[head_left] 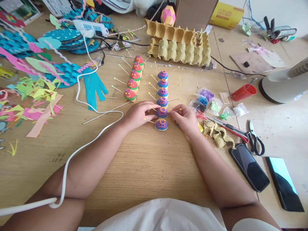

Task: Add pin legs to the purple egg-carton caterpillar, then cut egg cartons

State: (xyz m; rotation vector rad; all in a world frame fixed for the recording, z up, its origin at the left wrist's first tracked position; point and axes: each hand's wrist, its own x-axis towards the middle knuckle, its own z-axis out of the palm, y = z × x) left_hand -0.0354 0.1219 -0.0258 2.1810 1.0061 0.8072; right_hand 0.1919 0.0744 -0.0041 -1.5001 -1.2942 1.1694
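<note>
A white cord runs across the left arm, and paper scraps lie farther left. Red-and-green cups stand beyond the left hand, an egg carton beyond the right hand; scissors and two phones lie rightward of it. Between the hands runs a line of six purple-and-blue cups, smiling (orange rings on top), with yellow-tipped sticks. The left hand, half open, touches the second-nearest cup; whether it grips, I cannot tell. The right pinches a stick beside that cup. Nearer than the hands, bench wood stretches toward a white shirt.
</note>
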